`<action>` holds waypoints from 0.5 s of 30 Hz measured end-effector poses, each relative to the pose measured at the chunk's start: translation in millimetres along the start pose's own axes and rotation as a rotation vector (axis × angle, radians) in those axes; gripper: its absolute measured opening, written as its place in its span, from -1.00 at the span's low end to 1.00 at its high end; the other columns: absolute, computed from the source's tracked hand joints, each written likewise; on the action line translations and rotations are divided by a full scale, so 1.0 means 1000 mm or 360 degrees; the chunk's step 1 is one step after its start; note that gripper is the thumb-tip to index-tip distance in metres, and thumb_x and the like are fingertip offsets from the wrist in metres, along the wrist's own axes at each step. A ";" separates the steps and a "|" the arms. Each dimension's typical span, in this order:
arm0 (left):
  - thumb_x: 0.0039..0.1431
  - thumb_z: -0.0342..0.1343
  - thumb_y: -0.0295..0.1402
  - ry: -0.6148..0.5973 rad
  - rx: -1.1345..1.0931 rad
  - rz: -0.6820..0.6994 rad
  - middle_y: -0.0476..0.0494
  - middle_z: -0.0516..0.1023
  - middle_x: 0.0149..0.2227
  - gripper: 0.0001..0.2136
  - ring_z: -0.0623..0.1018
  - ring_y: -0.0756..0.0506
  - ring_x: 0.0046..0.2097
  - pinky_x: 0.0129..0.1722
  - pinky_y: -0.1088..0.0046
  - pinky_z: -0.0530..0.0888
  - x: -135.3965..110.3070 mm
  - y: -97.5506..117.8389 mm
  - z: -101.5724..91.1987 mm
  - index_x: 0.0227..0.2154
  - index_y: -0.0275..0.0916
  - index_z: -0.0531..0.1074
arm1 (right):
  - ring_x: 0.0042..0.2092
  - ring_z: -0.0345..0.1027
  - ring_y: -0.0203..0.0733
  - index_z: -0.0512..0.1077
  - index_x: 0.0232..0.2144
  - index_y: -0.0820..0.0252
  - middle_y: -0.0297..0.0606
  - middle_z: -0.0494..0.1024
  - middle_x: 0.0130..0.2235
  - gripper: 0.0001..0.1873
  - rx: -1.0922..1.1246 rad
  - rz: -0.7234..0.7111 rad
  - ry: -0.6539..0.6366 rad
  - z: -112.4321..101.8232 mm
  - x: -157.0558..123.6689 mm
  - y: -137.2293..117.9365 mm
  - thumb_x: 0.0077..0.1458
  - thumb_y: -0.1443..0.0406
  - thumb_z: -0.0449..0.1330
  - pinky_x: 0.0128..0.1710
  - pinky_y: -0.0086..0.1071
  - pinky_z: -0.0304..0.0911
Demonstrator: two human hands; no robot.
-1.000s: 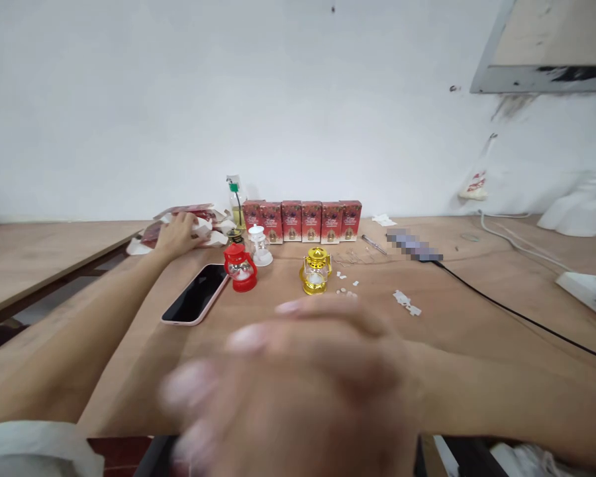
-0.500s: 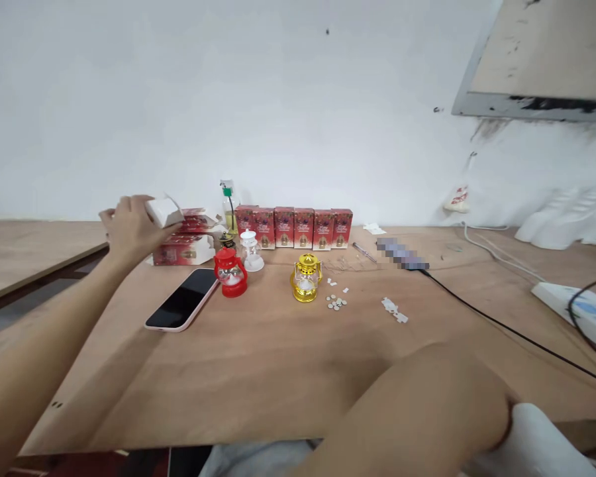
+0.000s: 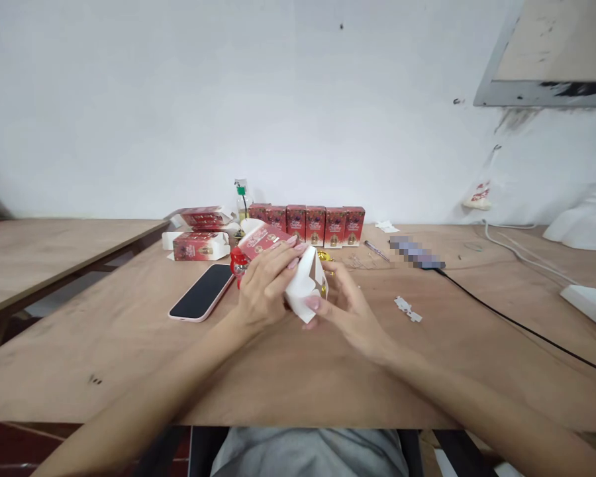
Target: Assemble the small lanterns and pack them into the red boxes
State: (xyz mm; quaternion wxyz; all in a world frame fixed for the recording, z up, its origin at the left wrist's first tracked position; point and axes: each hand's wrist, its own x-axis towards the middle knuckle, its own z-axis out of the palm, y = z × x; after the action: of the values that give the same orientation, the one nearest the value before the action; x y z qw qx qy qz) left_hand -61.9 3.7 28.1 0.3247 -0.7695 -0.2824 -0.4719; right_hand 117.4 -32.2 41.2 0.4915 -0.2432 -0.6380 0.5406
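Above the middle of the table, a red printed carton (image 3: 263,240) with white open flaps is tilted between both hands. My left hand (image 3: 265,285) is wrapped over its side, fingers closed on it. My right hand (image 3: 350,308) pinches the white flaps at the near end between thumb and fingers. Behind the right hand, part of a gold lantern (image 3: 326,256) shows. A red lantern (image 3: 237,262) is partly covered by the carton and left hand. The white lantern is hidden.
Several red boxes (image 3: 315,225) stand in a row near the wall. Opened cartons (image 3: 198,245) lie back left, above a pink-cased phone (image 3: 201,291). Right are a pen-like tool (image 3: 376,250), a blurred device (image 3: 414,253) with a black cable (image 3: 501,316), and white scraps (image 3: 408,309).
The left hand has brought a carton from the back left to the middle. The right hand has come up from the front edge and taken hold of its flaps.
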 end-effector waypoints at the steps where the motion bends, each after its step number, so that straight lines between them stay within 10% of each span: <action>1: 0.22 -0.05 -0.23 0.0104 0.0013 0.0056 -0.24 0.40 0.07 -0.51 0.41 -0.20 0.13 -0.02 0.09 0.43 -0.001 0.003 0.004 0.15 -0.01 -0.10 | -0.20 0.45 -0.13 0.22 -0.02 -0.03 -0.24 0.43 -0.11 -0.44 0.0138 0.0132 -0.0079 -0.002 0.003 0.005 -0.05 0.07 0.28 -0.30 -0.22 0.46; 4: 0.22 -0.03 -0.25 0.0228 0.0046 0.0182 -0.30 0.45 0.02 -0.53 0.43 -0.18 0.12 -0.03 0.18 0.44 -0.002 0.004 0.009 0.15 -0.13 0.02 | -0.26 0.45 -0.21 0.26 -0.04 0.00 -0.29 0.45 -0.17 -0.47 0.0385 0.0264 -0.0084 -0.009 0.010 0.022 -0.04 0.03 0.26 -0.34 -0.31 0.46; 15: 0.12 0.07 -0.20 -0.0279 0.0143 0.0362 -0.35 0.45 0.02 -0.61 0.42 -0.25 0.08 0.02 0.13 0.33 -0.012 0.010 0.007 0.00 -0.19 0.26 | -0.27 0.46 -0.22 0.40 -0.21 0.07 -0.35 0.54 -0.30 -0.62 0.0564 0.0436 0.0162 -0.028 0.011 0.045 -0.17 0.34 0.31 -0.18 -0.13 0.45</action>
State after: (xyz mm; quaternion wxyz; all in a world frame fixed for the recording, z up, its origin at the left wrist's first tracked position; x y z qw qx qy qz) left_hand -55.7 1.5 13.0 0.3844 -0.8195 -0.2415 -0.3498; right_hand 128.1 3.2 1.9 0.4800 -0.2645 -0.4685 0.6929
